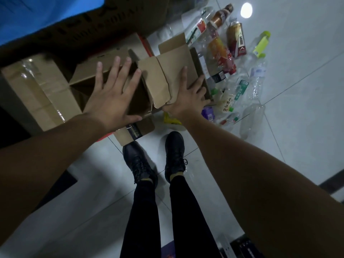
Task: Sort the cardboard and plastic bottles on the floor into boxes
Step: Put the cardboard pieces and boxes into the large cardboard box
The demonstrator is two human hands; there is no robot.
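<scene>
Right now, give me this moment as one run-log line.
left hand: open, spread over open box | right hand: holds folded cardboard by the box | bottles: lying on floor

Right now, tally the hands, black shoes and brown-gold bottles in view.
Hands: 2, left hand and right hand holding folded cardboard
Black shoes: 2
Brown-gold bottles: 2
Total: 6

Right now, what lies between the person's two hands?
In the head view, folded cardboard, held by the right hand, lies between it and the left hand.
</scene>
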